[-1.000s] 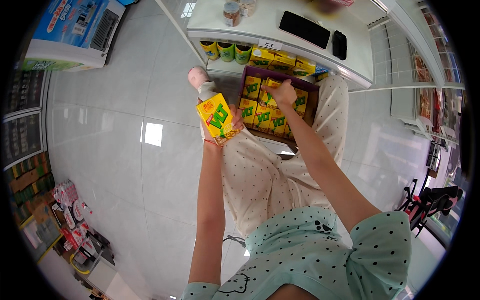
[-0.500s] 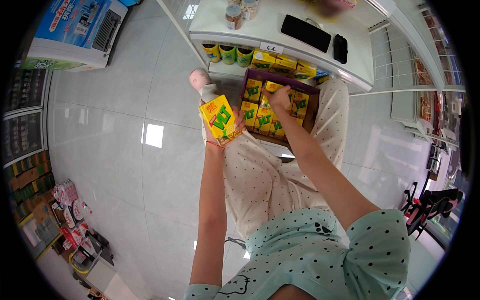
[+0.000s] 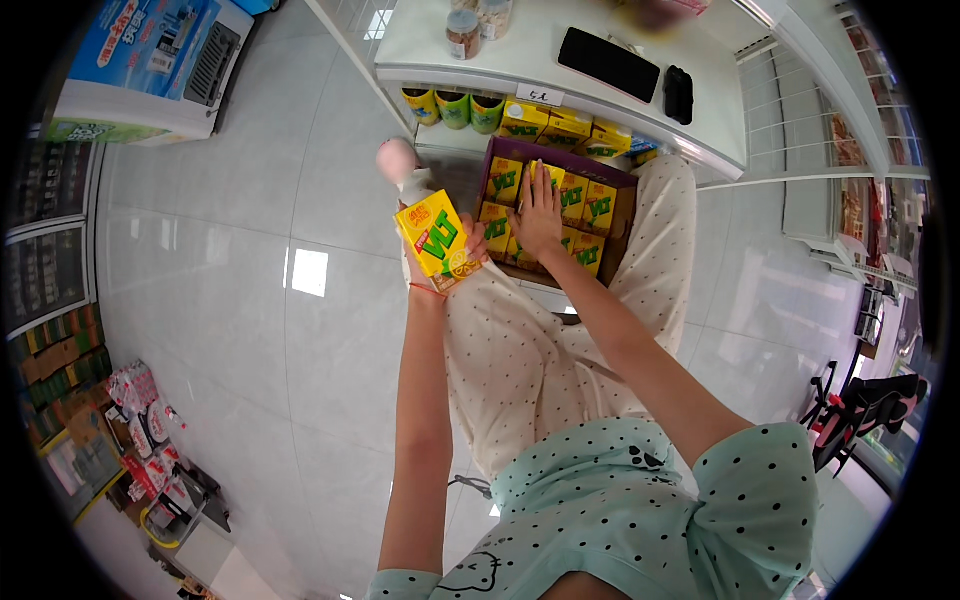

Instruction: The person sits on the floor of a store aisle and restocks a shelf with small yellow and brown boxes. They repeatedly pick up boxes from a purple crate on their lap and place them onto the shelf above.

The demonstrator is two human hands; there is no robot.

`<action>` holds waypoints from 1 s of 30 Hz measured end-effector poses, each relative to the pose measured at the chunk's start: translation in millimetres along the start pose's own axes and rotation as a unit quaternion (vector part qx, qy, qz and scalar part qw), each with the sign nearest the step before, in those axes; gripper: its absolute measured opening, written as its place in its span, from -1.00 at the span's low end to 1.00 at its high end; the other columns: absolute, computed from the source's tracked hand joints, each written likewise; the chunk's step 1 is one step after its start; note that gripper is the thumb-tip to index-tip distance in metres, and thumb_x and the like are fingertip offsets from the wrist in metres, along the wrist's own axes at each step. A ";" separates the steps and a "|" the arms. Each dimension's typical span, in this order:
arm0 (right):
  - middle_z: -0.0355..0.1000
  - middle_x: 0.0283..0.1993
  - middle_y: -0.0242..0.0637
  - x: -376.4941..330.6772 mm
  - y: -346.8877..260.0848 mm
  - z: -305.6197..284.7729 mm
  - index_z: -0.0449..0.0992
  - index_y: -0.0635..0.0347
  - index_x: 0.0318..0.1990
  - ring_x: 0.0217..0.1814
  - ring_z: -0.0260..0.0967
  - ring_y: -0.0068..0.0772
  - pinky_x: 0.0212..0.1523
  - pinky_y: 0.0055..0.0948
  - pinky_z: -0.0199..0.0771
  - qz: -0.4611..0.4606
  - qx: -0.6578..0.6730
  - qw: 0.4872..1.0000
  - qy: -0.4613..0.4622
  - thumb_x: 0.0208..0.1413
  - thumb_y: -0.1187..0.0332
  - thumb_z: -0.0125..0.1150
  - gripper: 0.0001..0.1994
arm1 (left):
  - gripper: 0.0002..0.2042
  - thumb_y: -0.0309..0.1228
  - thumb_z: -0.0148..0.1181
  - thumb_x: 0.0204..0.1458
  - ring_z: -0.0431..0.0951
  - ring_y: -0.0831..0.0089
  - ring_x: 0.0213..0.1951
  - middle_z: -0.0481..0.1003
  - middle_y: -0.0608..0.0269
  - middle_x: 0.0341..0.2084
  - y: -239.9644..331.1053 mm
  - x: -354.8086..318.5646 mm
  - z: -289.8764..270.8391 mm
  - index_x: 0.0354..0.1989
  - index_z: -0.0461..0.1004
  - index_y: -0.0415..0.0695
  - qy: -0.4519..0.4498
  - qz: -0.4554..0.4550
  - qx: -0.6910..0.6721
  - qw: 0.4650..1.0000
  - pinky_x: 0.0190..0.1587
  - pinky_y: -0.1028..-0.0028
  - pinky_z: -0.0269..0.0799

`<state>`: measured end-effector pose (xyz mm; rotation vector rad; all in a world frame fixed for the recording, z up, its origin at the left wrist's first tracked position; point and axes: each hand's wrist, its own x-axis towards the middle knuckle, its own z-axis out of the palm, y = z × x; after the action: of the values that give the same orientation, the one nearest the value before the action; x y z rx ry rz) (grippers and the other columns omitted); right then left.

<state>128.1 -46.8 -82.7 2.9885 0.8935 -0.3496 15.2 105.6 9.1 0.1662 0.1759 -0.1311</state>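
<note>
From where I stand, the person's left hand (image 3: 474,240) is closed around a yellow carton (image 3: 432,238), its printed face turned up, fingers wrapping the edge nearer the right hand. The right hand (image 3: 541,218) lies open, fingers straight and a little spread, over the yellow drink packs (image 3: 600,208) in the purple-rimmed box (image 3: 612,173); that box sits just to the right of the left hand and directly beneath the right one. The person's trouser leg (image 3: 663,215) stands close on the right hand's outer side, and beyond both hands runs the white shelf (image 3: 705,50). A loosened left grip could let the carton slide off toward the floor (image 3: 340,340), as it is held tilted out past the box. Too hard a push from the flat right palm could dent a pack, or tip the box if its support is uneven; I cannot tell what it rests on. Compared with half a second ago, the right hand has shifted toward the left one and its curled fingers have straightened, uncovering packs on its outer side, while the left hand and its carton are almost unchanged.
</note>
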 end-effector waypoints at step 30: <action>-0.66 0.41 0.00 -2.0 14.8 0.7 -0.40 0.22 0.35 0.46 -0.73 -0.07 0.35 0.01 -0.40 -0.053 -0.112 0.958 -0.259 -0.07 -0.42 -0.18 0.07 | -0.31 0.35 -0.15 -0.11 0.20 0.45 -0.51 0.18 0.27 -0.56 -2.8 0.2 -0.7 -0.35 0.27 -0.18 -0.002 0.001 0.007 1.000 -0.33 0.44 0.30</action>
<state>134.4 -60.4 -83.8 2.4578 0.9508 -0.9113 14.8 103.0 8.0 0.1796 0.1701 -0.1302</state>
